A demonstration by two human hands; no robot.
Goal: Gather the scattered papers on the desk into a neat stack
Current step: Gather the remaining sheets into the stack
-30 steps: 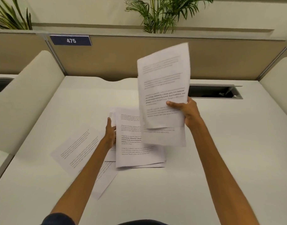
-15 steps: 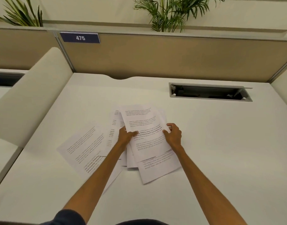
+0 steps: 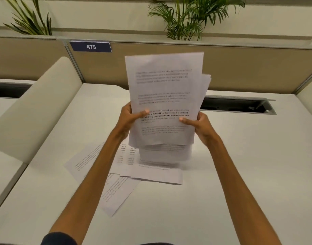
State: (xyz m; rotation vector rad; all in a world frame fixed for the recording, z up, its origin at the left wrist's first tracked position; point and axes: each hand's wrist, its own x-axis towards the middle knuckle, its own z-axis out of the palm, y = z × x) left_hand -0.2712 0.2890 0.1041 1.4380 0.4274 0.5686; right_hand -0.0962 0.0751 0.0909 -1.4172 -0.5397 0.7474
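A bundle of printed white papers (image 3: 165, 89) stands upright in the air above the white desk (image 3: 240, 174), its sheets unevenly aligned and blurred at the lower edge. My left hand (image 3: 129, 117) grips the bundle's left edge, thumb across the front. My right hand (image 3: 198, 124) holds the right edge the same way. Below the bundle, loose sheets (image 3: 127, 160) lie overlapping flat on the desk. One sheet (image 3: 84, 161) lies angled to the left, and another sheet (image 3: 114, 195) lies partly under my left forearm.
A beige partition with a blue "475" label (image 3: 90, 46) closes the back of the desk. An open cable slot (image 3: 240, 106) is cut in the desk at the back right. A cream side divider (image 3: 35, 106) leans along the left. Plants stand behind the partition.
Half a second ago both hands pressed on papers lying flat on the desk. Now they have lifted a bundle upright off the desk, leaving some sheets lying there.
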